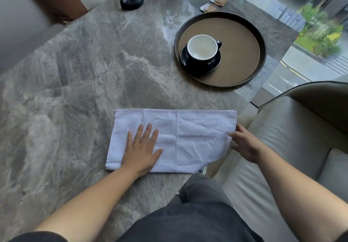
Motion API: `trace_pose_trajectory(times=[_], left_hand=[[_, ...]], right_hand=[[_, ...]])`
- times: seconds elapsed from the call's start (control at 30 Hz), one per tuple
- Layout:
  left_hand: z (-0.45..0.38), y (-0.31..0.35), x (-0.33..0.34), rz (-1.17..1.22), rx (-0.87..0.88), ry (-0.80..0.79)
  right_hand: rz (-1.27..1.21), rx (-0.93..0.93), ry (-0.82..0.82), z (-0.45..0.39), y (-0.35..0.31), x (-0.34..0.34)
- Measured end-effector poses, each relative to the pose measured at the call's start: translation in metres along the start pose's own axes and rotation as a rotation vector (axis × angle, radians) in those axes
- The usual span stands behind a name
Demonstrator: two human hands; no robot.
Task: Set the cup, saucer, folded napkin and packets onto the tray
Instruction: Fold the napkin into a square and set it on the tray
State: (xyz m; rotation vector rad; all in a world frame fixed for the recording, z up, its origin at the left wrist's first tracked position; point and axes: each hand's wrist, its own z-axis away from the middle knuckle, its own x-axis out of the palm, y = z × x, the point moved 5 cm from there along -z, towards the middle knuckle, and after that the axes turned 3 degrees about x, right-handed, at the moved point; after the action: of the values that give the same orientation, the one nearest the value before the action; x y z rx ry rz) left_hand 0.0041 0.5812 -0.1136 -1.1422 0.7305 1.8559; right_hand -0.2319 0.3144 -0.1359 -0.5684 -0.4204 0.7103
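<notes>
**Fingers on the napkin, tray half set**

Fingers (145, 134) of the left hand (140, 152) lie flat and spread on the white napkin (188, 140). Right hand (244, 143) pinches its far edge. It is only half folded. Past the fingers, the cup (202, 48) and saucer (214, 64) sit on the tray (243, 53). Two packets (213, 4) wait beyond it on the table (94, 62).

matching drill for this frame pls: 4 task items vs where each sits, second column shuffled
Items:
1. cup
2. saucer
3. napkin
4. packets

Places:
A. on the table beyond the tray
B. on the saucer
C. flat on the table under the left hand, right hand at its edge
D. on the tray's left part

Pairs: 1-B, 2-D, 3-C, 4-A
</notes>
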Motion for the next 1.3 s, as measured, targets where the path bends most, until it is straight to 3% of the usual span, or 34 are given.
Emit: trace_pose_trajectory(times=[0.13, 0.4, 0.53, 0.7, 0.87, 0.93, 1.07, 1.3], left_hand=[[0.0, -0.001, 0.0, -0.001, -0.001, 0.023], [0.0, -0.002, 0.001, -0.009, -0.001, 0.051], [-0.003, 0.001, 0.001, -0.001, -0.011, 0.056], [-0.017, 0.011, -0.005, 0.024, -0.009, 0.07], [-0.019, 0.013, -0.009, 0.032, -0.001, 0.082], [-0.011, 0.01, -0.007, 0.003, -0.01, 0.078], [-0.001, 0.006, 0.002, 0.001, -0.046, 0.043], [0.006, 0.0, -0.002, 0.046, -0.073, 0.074]], right_hand=[[0.031, 0.063, -0.125, 0.0, 0.002, 0.018], [0.066, 0.068, -0.047, 0.021, 0.01, -0.008], [0.108, -0.044, 0.066, 0.031, -0.001, -0.005], [0.238, -0.24, 0.35, 0.038, -0.02, -0.008], [0.19, -0.287, 0.411, 0.051, -0.048, -0.019], [0.12, -0.312, 0.379, 0.061, -0.063, -0.017], [0.0, -0.429, 0.125, 0.08, -0.093, 0.03], [0.142, -0.489, -0.103, 0.066, -0.099, 0.161]])
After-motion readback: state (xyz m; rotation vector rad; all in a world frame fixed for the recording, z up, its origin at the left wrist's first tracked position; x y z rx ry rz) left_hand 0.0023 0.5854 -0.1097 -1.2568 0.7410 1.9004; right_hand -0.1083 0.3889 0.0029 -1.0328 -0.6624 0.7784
